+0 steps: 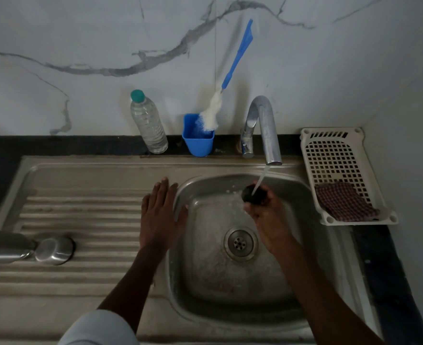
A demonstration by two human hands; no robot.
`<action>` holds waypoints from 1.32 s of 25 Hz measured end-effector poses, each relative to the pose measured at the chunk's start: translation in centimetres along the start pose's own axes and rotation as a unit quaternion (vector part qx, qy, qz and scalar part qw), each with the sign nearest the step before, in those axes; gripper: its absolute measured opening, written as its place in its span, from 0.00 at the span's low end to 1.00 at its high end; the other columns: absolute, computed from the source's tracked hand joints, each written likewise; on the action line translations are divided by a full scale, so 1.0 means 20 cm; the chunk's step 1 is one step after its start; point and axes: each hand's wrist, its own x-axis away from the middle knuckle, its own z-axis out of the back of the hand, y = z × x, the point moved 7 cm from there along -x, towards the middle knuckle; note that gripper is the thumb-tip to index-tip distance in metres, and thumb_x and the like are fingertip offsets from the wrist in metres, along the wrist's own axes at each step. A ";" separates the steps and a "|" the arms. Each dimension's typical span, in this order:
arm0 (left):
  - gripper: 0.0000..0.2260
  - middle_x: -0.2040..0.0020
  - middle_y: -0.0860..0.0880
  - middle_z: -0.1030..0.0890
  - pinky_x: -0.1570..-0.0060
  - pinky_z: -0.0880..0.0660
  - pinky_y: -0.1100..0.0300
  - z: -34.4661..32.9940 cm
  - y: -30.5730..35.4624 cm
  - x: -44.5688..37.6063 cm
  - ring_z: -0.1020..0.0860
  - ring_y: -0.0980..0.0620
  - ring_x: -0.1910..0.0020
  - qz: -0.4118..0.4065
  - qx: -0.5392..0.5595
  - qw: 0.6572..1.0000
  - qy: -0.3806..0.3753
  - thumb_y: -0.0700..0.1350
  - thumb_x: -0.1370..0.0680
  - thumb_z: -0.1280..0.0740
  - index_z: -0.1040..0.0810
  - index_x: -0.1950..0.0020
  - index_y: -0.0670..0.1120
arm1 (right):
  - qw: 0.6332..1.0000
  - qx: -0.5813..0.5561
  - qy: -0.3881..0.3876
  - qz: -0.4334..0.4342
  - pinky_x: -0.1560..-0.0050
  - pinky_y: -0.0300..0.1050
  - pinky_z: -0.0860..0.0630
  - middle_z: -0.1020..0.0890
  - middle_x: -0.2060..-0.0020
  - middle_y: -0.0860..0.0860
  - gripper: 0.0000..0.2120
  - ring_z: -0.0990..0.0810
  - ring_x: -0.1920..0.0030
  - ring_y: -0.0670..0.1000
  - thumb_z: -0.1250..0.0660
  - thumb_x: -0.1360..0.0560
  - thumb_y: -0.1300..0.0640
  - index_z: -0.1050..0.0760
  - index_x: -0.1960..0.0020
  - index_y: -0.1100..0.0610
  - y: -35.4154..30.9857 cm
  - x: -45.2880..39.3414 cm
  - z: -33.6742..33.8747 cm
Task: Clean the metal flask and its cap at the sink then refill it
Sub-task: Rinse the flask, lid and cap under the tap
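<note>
Steel sink [180, 195], tap [265, 125] running: cap rinse.
Right hand [267, 220] gripped dark cap [251, 194] under stream; left hand [160, 212] lay flat on rim, bracing; flask [4, 246] parked on drainboard.

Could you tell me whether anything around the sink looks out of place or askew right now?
Only mildly. The metal flask lies on its side on the ribbed drainboard rather than standing, and the bottle brush leans steeply out of the blue cup against the wall. Nothing looks spilled or damaged.

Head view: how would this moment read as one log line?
step: rinsing cap | right hand: holds cap under tap stream | left hand: flat on sink rim | flask: on drainboard
</note>
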 end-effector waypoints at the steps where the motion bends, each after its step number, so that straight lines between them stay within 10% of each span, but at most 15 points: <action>1: 0.31 0.14 0.47 0.45 0.19 0.46 0.43 0.00 0.00 0.00 0.46 0.45 0.16 0.001 0.000 1.000 -0.001 0.62 0.16 0.42 0.40 0.16 0.51 | 0.999 -0.042 -0.003 -0.028 0.44 0.49 0.22 0.18 0.37 0.54 0.25 0.20 0.37 0.54 0.30 0.25 0.71 0.24 0.31 0.54 0.01 0.01 -0.01; 5: 0.31 0.14 0.47 0.46 0.19 0.47 0.44 0.00 0.00 0.00 0.46 0.46 0.16 0.004 0.002 1.000 0.000 0.61 0.16 0.40 0.40 0.16 0.51 | 0.985 0.171 0.012 0.019 0.52 0.36 0.20 0.16 0.44 0.53 0.24 0.17 0.46 0.47 0.21 0.31 0.64 0.19 0.37 0.52 -0.02 0.02 -0.01; 7: 0.31 0.14 0.47 0.45 0.19 0.46 0.43 0.00 0.00 0.00 0.45 0.45 0.16 0.001 0.004 1.000 0.004 0.61 0.17 0.40 0.39 0.17 0.51 | 0.966 0.253 0.036 0.043 0.43 0.46 0.18 0.17 0.43 0.53 0.30 0.18 0.44 0.49 0.20 0.36 0.69 0.19 0.38 0.50 -0.01 0.01 0.02; 12: 0.31 0.14 0.47 0.45 0.19 0.45 0.43 0.00 0.00 0.00 0.45 0.45 0.16 0.000 0.011 1.000 0.005 0.61 0.16 0.40 0.40 0.16 0.50 | 0.998 -0.017 -0.025 -0.049 0.43 0.49 0.23 0.16 0.39 0.52 0.23 0.17 0.39 0.52 0.28 0.24 0.65 0.23 0.31 0.52 0.01 0.01 -0.05; 17: 0.31 0.14 0.47 0.48 0.18 0.47 0.43 0.00 0.00 0.00 0.48 0.46 0.15 0.008 0.004 1.000 -0.005 0.63 0.16 0.43 0.43 0.15 0.52 | 0.981 0.191 0.004 0.042 0.47 0.40 0.19 0.16 0.43 0.52 0.25 0.18 0.42 0.49 0.21 0.33 0.68 0.18 0.40 0.49 -0.02 0.02 -0.02; 22: 0.31 0.14 0.47 0.46 0.19 0.46 0.44 0.00 -0.01 0.00 0.46 0.45 0.15 0.002 0.007 1.000 -0.001 0.62 0.17 0.42 0.40 0.16 0.51 | 0.999 -0.026 -0.011 -0.040 0.45 0.48 0.22 0.15 0.40 0.51 0.20 0.16 0.42 0.51 0.28 0.24 0.63 0.21 0.34 0.50 0.04 0.01 -0.03; 25: 0.31 0.14 0.47 0.46 0.19 0.47 0.44 0.00 0.00 0.00 0.46 0.45 0.16 0.003 0.007 1.000 0.001 0.61 0.17 0.40 0.40 0.16 0.51 | 0.996 0.087 -0.005 -0.011 0.55 0.39 0.24 0.12 0.51 0.52 0.13 0.15 0.53 0.47 0.24 0.26 0.59 0.18 0.42 0.51 0.00 0.04 -0.03; 29: 0.31 0.14 0.47 0.46 0.19 0.47 0.44 -0.01 -0.01 0.00 0.46 0.46 0.15 0.007 0.005 1.000 0.002 0.62 0.16 0.41 0.41 0.16 0.51 | 0.992 0.124 0.000 0.017 0.52 0.38 0.21 0.16 0.41 0.51 0.26 0.18 0.40 0.51 0.25 0.30 0.71 0.20 0.37 0.51 0.02 0.01 0.01; 33: 0.31 0.14 0.47 0.46 0.19 0.46 0.44 -0.01 0.00 0.00 0.46 0.46 0.16 0.003 0.001 1.000 0.005 0.62 0.16 0.40 0.40 0.16 0.51 | 0.997 -0.045 -0.012 -0.058 0.55 0.44 0.29 0.14 0.48 0.51 0.18 0.17 0.51 0.48 0.28 0.25 0.54 0.21 0.35 0.53 0.01 0.03 -0.05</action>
